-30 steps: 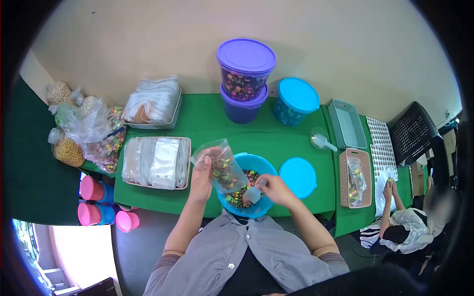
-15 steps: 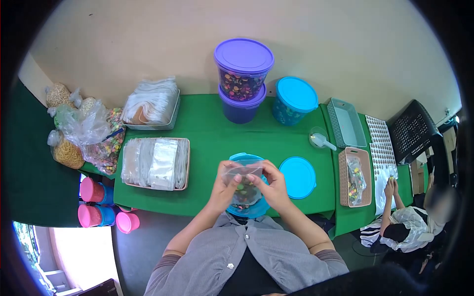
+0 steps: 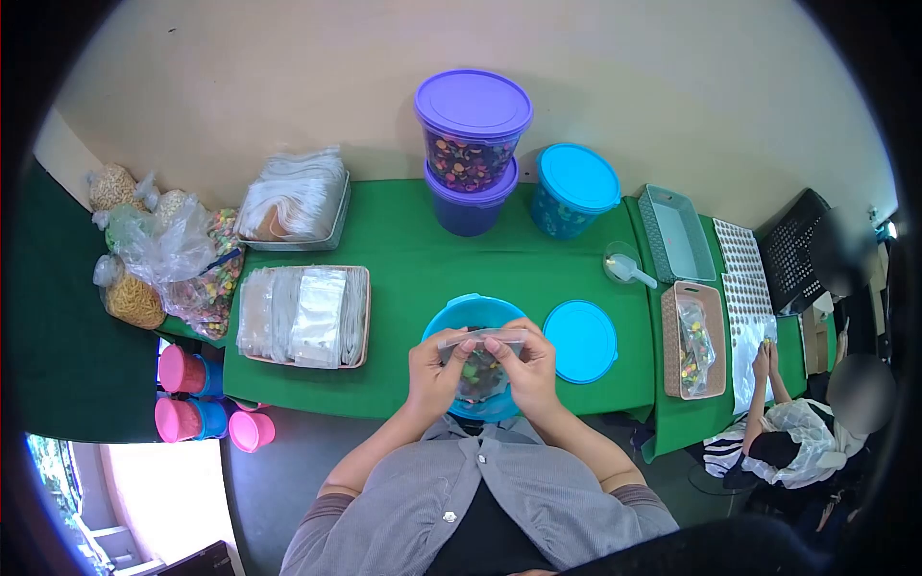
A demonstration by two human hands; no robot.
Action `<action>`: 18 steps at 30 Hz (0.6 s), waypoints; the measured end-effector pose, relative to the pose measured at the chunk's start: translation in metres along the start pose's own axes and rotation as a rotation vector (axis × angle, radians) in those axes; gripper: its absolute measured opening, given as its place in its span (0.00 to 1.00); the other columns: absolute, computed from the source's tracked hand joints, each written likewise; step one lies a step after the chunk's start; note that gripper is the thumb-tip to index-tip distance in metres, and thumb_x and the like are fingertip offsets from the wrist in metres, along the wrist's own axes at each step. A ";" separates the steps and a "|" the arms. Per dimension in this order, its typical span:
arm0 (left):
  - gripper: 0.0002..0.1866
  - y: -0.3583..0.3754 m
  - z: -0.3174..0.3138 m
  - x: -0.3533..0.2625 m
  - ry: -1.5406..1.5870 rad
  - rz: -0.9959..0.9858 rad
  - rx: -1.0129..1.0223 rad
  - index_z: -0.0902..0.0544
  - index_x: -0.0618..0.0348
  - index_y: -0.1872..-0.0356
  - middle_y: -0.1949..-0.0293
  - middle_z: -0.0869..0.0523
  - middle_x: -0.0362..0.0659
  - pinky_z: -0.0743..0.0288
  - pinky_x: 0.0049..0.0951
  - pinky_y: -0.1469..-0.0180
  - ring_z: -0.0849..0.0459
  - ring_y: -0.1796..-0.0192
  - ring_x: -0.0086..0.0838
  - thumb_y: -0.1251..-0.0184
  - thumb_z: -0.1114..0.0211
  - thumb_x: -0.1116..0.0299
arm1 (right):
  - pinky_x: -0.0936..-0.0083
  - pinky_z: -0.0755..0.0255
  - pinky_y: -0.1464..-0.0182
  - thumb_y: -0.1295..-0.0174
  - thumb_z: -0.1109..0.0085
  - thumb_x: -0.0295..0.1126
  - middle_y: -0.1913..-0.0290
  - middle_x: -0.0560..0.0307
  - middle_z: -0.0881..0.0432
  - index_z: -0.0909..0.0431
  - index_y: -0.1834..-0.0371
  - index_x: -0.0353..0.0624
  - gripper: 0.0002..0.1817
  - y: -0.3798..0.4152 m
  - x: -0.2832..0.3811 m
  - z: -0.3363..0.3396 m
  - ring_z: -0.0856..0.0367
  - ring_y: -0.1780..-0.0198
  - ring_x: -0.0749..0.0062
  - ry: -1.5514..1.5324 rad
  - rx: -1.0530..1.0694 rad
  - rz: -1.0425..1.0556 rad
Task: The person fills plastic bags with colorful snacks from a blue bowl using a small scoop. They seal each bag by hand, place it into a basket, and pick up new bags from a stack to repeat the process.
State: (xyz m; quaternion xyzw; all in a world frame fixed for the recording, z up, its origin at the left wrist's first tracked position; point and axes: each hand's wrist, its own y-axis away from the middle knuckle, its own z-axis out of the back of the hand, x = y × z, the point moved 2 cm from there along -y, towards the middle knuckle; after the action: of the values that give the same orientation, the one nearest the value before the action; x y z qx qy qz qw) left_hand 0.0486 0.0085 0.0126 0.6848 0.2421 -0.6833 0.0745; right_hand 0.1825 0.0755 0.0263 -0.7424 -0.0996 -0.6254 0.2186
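- The bag [image 3: 480, 377], clear and partly filled with a colourful mix, is held up in front of the tub [image 3: 467, 308], at about the middle of the near edge of the table [image 3: 413, 240]
- The left hand [image 3: 434, 371] pinches the bag's top near its left corner, thumb on the near face and fingers curled behind
- The right hand [image 3: 534, 371] pinches the top in the same way from the other side, the two thumbs only a little apart, so both are narrow and taken up with the bag
- The step in hand looks like sealing the mouth of the bag, the thumbs working along the top; whether the seal has caught is too small to tell
- The next move, as I judge it, calls for firm, even pressure out to both corners, with the bag kept upright; a crumb caught in the seal could leave a gap
- The lid [image 3: 580, 342] lies flat near the table's near right corner, right of the tub
- A basket [image 3: 366, 312] of flat bags [image 3: 320, 317] stands towards the near left corner
- A cup [image 3: 611, 255] with a scoop [image 3: 631, 273] stands near the right edge
- Beyond that edge, on the next table [image 3: 665, 422], a peach basket [image 3: 669, 322] holds bagged mix [image 3: 693, 357], a likely place for finished bags
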 end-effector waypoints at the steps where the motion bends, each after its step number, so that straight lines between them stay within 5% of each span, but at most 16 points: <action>1: 0.13 0.000 0.001 0.000 -0.087 -0.067 -0.010 0.15 0.66 0.57 0.65 0.11 0.43 0.24 0.31 0.45 0.16 0.59 0.23 0.28 0.38 0.64 | 0.82 0.32 0.63 0.37 0.35 0.30 0.66 0.61 0.23 0.14 0.61 0.38 0.07 0.000 0.003 0.002 0.25 0.64 0.80 0.024 0.008 0.012; 8: 0.19 -0.008 0.010 0.000 0.011 0.075 0.223 0.16 0.66 0.51 0.62 0.11 0.45 0.29 0.34 0.36 0.14 0.58 0.28 0.24 0.44 0.59 | 0.78 0.31 0.58 0.29 0.44 0.36 0.65 0.59 0.21 0.14 0.56 0.38 0.14 -0.004 0.011 0.024 0.25 0.62 0.77 0.133 0.133 -0.029; 11: 0.22 -0.009 0.004 0.002 0.042 0.219 0.201 0.21 0.65 0.42 0.52 0.12 0.48 0.33 0.36 0.33 0.14 0.52 0.31 0.24 0.45 0.56 | 0.73 0.31 0.53 0.29 0.45 0.38 0.62 0.57 0.20 0.16 0.50 0.40 0.15 -0.001 0.016 0.029 0.24 0.58 0.72 0.255 -0.021 0.026; 13: 0.35 -0.012 -0.004 -0.004 0.020 0.022 0.212 0.35 0.64 0.29 0.37 0.22 0.53 0.36 0.38 0.31 0.19 0.42 0.35 0.28 0.41 0.51 | 0.72 0.32 0.52 0.29 0.45 0.38 0.59 0.56 0.22 0.17 0.48 0.40 0.16 0.002 0.014 0.028 0.26 0.57 0.69 0.453 0.002 0.192; 14: 0.49 -0.010 -0.008 0.007 -0.012 -0.019 0.318 0.53 0.62 0.23 0.25 0.41 0.55 0.41 0.39 0.28 0.32 0.29 0.40 0.34 0.36 0.46 | 0.71 0.33 0.51 0.30 0.46 0.38 0.56 0.54 0.24 0.18 0.45 0.41 0.17 0.005 0.014 0.025 0.27 0.55 0.66 0.648 0.041 0.353; 18: 0.54 0.003 -0.032 0.019 0.188 -0.073 0.499 0.64 0.60 0.23 0.21 0.58 0.51 0.46 0.39 0.26 0.48 0.22 0.40 0.34 0.35 0.50 | 0.66 0.34 0.45 0.33 0.43 0.43 0.51 0.51 0.26 0.21 0.39 0.43 0.23 0.013 0.013 0.016 0.29 0.51 0.59 0.654 0.160 0.400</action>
State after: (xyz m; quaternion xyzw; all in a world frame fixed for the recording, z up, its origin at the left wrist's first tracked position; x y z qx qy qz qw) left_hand 0.0780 0.0246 -0.0043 0.7333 0.0963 -0.6575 -0.1441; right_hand 0.2045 0.0700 0.0344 -0.4891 0.0737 -0.7644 0.4135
